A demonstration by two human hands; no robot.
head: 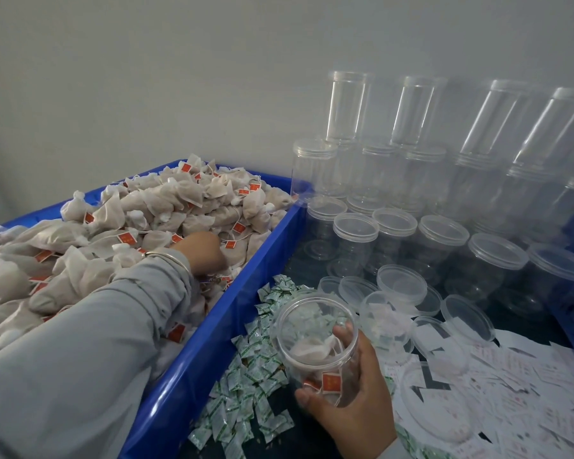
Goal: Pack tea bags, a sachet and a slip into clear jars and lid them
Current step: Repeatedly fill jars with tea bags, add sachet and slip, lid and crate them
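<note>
Where your left hand [203, 251] reaches into the heap of tea bags [153, 213] at centre left, its fingers are buried among the bags, so whether they grip anything cannot be told. A silver bangle [171, 258] and a grey sleeve [90, 342] cover the wrist and forearm, and the sleeve runs off the lower left edge. The heap fills a blue bin [212, 332] whose left and near ends are cut off by the frame. Each bag carries a small red tag [127, 238]; its print is too small to read.

At lower centre, your right hand [355, 392] curls around an open clear jar [315, 336], thumb on the near wall, fingers on the right wall. The jar tilts its mouth toward you and holds a few tea bags, one red tag lying against the bottom wall.

Below and left of the jar lies a scatter of green-and-white sachets [246, 379]; their lettering is blurred. White paper slips [527, 376] with faint red and black print spread over the lower right, unreadable and cut off by the edge. Loose clear lids [401, 283] sit just above the jar. Lidded empty jars [444, 180] stand stacked in tiers at upper right, smeared by motion blur toward the right edge.
</note>
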